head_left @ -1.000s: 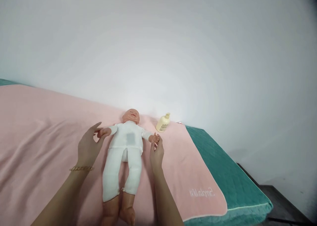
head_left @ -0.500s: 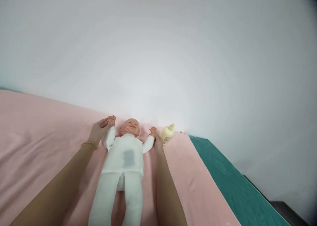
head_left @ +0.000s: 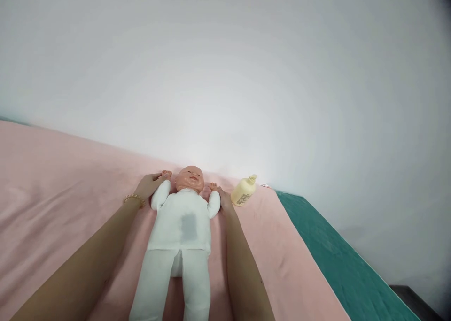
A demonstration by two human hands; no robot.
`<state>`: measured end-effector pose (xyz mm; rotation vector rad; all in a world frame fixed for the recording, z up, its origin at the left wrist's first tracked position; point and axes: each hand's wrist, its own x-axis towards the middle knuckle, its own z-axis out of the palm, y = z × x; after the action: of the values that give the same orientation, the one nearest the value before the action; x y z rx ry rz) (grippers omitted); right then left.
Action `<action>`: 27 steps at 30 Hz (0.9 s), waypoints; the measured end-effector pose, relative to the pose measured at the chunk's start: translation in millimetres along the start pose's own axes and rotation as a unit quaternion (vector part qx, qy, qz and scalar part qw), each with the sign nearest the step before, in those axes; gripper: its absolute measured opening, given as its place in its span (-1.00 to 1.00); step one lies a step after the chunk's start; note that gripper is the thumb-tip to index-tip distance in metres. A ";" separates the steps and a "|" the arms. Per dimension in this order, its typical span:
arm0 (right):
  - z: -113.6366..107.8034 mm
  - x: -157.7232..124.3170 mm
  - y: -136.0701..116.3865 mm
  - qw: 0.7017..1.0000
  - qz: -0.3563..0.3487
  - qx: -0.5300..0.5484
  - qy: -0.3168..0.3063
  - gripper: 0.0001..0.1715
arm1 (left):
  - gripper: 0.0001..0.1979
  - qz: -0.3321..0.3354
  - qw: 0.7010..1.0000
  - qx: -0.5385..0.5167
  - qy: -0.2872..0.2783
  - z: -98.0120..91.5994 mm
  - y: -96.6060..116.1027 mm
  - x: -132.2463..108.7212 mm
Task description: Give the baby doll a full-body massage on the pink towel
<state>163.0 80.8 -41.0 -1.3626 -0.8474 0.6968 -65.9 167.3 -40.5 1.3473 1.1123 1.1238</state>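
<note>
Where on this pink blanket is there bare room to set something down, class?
Bare: the wrinkled blanket left of the left forearm, and the strip between the right forearm and the green cover, nearer than the bottle. Crowded: around the doll's head, flanked by the left hand and right hand.

A pink blanket over a teal surface bears a doll and a yellow bottle.

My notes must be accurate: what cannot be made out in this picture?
In the head view:
Doll: feet cut off by the bottom edge.
Right hand: hold unclear, fingers partly hidden by the doll's sleeve.
Bottle: print too small to read.
Dark object: cut off below.
</note>
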 end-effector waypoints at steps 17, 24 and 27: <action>-62.4 -70.5 -53.4 0.988 -0.089 -0.117 -0.049 -0.55 | -0.38 0.201 0.945 0.158 0.206 -11.9 23.0 -85.2; -90.7 -145.8 -32.9 0.934 -0.085 -0.345 -0.018 -0.45 | -0.70 0.397 0.818 0.346 0.231 -26.6 1.2 -148.4; -92.0 -165.5 -24.4 0.899 -0.031 -0.436 -0.014 -0.43 | -0.79 0.487 0.738 0.397 0.245 -33.7 -8.6 -169.1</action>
<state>150.3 -109.6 -36.1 -2.1057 -1.3015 0.2655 -123.2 5.2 -56.3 2.5951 1.3522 1.9538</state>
